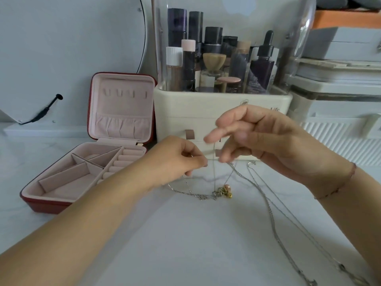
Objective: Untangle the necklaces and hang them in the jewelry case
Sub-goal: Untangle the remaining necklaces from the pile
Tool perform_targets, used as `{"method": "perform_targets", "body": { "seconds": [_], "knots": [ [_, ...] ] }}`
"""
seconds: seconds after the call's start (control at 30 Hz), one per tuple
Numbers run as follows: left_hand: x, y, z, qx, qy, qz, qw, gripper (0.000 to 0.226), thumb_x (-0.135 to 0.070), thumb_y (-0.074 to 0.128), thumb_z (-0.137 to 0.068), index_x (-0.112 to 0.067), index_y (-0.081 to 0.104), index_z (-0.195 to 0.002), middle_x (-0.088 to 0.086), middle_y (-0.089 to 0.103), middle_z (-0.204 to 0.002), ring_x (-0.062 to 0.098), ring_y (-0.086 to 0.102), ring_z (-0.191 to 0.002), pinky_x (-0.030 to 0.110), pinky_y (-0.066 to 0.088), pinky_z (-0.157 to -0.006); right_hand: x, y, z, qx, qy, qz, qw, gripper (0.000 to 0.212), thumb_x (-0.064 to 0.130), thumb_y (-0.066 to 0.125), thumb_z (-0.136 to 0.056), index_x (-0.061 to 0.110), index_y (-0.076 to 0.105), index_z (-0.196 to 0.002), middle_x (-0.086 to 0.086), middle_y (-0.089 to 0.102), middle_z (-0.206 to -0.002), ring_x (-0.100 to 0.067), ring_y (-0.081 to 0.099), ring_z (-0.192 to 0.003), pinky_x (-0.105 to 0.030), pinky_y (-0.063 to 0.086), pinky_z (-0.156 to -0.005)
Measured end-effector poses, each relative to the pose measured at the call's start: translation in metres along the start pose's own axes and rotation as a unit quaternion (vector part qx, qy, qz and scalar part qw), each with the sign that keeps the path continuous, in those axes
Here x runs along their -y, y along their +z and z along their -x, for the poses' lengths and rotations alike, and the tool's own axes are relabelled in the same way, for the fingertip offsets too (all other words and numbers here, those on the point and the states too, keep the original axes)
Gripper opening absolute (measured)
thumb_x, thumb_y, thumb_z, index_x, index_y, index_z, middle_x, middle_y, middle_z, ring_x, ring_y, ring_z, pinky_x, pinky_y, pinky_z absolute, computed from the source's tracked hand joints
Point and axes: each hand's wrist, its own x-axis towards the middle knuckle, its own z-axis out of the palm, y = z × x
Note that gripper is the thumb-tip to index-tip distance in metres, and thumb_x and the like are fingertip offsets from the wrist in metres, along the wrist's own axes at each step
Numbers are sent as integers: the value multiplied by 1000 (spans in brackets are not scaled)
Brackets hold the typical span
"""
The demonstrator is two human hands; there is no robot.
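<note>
Both hands work just above the knot [221,193] of necklaces, which lies on the white table [185,234] right below them, a little nearer the right hand [263,141]. The left hand [175,159] pinches a thin chain [188,187] running down to the knot. The right hand's curled fingertips pinch another strand [214,174], which rises almost straight up from it. The open jewelry case [121,112] stands well off to the left, nearer the left hand. Two long chains [274,223] trail away to the near right.
</note>
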Motion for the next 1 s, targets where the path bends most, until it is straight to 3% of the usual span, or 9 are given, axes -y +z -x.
{"method": "perform_targets", "body": {
  "seconds": [0.07, 0.13, 0.23, 0.33, 0.5, 0.67, 0.8, 0.9, 1.0],
  "knots": [
    [1, -2, -1, -32, 14, -56, 998, 21, -34, 66, -84, -27, 65, -65, -11, 58, -57, 8, 51, -58, 23, 38, -56, 4, 6, 3, 86, 15, 77, 993, 33, 2, 50, -93, -1, 50, -127, -19, 71, -106, -28, 69, -94, -33, 52, -87],
    [3, -2, -1, -47, 27, -107, 993, 21, -36, 62, -84, -29, 62, -64, -10, 61, -64, 7, 54, -62, 22, 40, -56, 6, 11, 6, 128, 49, 188, 973, 35, 4, 53, -94, 6, 52, -129, -10, 75, -100, -25, 69, -91, -39, 51, -87],
    [6, -2, 0, -50, 36, -136, 989, 11, -32, 64, -85, -29, 68, -75, -10, 63, -70, 4, 56, -61, 22, 40, -56, -2, 16, 5, 91, 92, 312, 941, 22, 14, 58, -96, 20, 63, -116, 6, 76, -87, -14, 69, -85, -41, 50, -89],
    [7, 0, 0, -66, 42, -185, 980, 6, -32, 66, -86, -29, 69, -82, -13, 61, -69, 0, 55, -64, 21, 40, -59, -15, 12, 0, 34, 135, 379, 915, 12, 21, 69, -88, 25, 69, -99, 13, 71, -76, -2, 65, -80, -17, 48, -81],
    [7, 0, 3, -74, 40, -221, 972, 9, -29, 65, -85, -30, 74, -84, -18, 64, -73, -2, 58, -74, 22, 46, -67, -27, -2, 2, 50, 225, 483, 845, 30, 48, 78, -72, 38, 64, -97, 18, 52, -91, -2, 53, -89, -18, 45, -80],
    [3, 4, 4, -20, 45, -151, 987, 11, -39, 72, -80, -29, 73, -84, -14, 67, -75, 4, 61, -72, 20, 48, -68, -31, 0, 2, 59, 232, 462, 854, 17, 33, 76, -80, 30, 65, -92, 13, 58, -95, 1, 53, -81, -9, 42, -72],
    [1, 21, 6, 94, 33, -114, 988, 27, -42, 81, -72, -30, 71, -94, -12, 63, -79, 2, 56, -69, 13, 41, -60, -34, 4, -1, 42, 223, 482, 846, 14, 18, 67, -81, 32, 65, -82, 13, 59, -81, 4, 53, -70, -20, 51, -70],
    [2, 25, 6, 90, 38, -123, 988, 23, -39, 81, -72, -30, 70, -91, -10, 63, -79, 3, 53, -66, 15, 39, -57, -34, 7, -4, 22, 203, 476, 856, 16, 16, 68, -78, 31, 62, -75, 14, 58, -70, 3, 55, -66, -16, 48, -65],
    [1, 24, 4, 87, 27, -57, 994, 12, -33, 78, -77, -24, 72, -82, -3, 67, -75, 5, 53, -62, 17, 41, -59, -34, 4, -6, -19, 194, 413, 889, 9, 17, 67, -78, 25, 64, -77, 6, 66, -74, -9, 60, -70, -31, 53, -75]
  ]
}}
